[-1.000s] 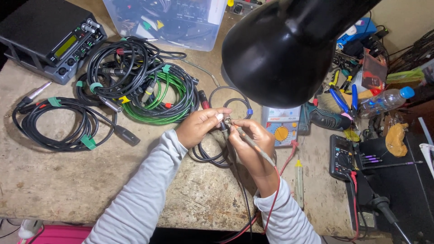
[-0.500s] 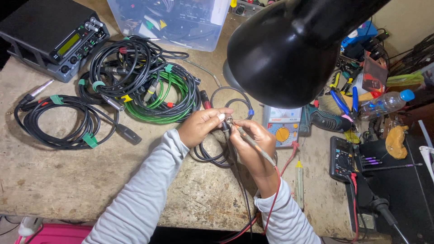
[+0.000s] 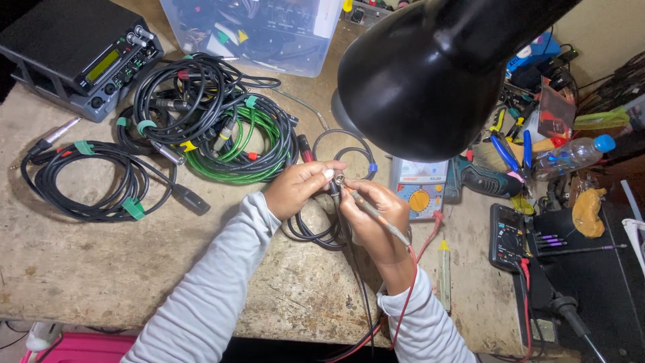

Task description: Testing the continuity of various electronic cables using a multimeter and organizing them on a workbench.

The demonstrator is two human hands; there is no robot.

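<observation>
1. Table (image 3: 80, 269): stone-topped, strewn with gear.
2. Lamp (image 3: 430, 74): black shade at 1 o'clock of the hands.
3. Cable coils (image 3: 222, 128): black and green, at 10 o'clock.
4. Meter (image 3: 420, 188): just right of the hands.
5. Left hand (image 3: 299, 188): grip pinching a plug (image 3: 334, 185) at table centre.
6. Right hand (image 3: 373, 222): grip clenched on a probe (image 3: 376, 215), tip touching the plug.

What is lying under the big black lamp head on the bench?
Under the black lamp head, a multimeter shows only its lower part; its upper part is covered by the shade.
</observation>
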